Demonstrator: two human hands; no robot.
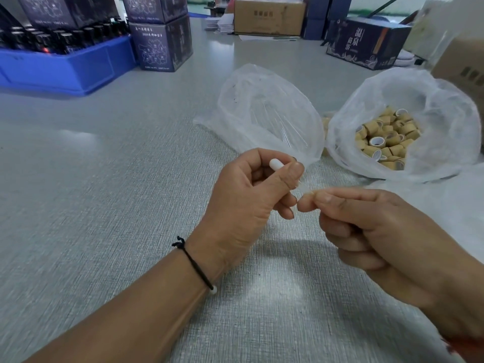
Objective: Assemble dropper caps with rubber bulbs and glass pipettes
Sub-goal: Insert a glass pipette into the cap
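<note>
My left hand (251,189) grips a white rubber bulb (275,163); its rounded end sticks out above my thumb and the rest is hidden in my fingers. My right hand (372,226) pinches a clear glass pipette (383,189) between thumb and forefinger, its end pointing at the left hand's fingers. Whether a cap sits on the bulb is hidden. Behind the hands lies a clear plastic bag (264,111) holding glass pipettes. To its right an open plastic bag (445,106) holds several tan bamboo-look dropper caps (387,137).
The grey textured table (104,205) runs under everything. A blue crate (60,66) of dark bottles stands at the far left with dark printed boxes (162,45) beside it. Cardboard boxes (269,17) and a dark box (366,45) line the back.
</note>
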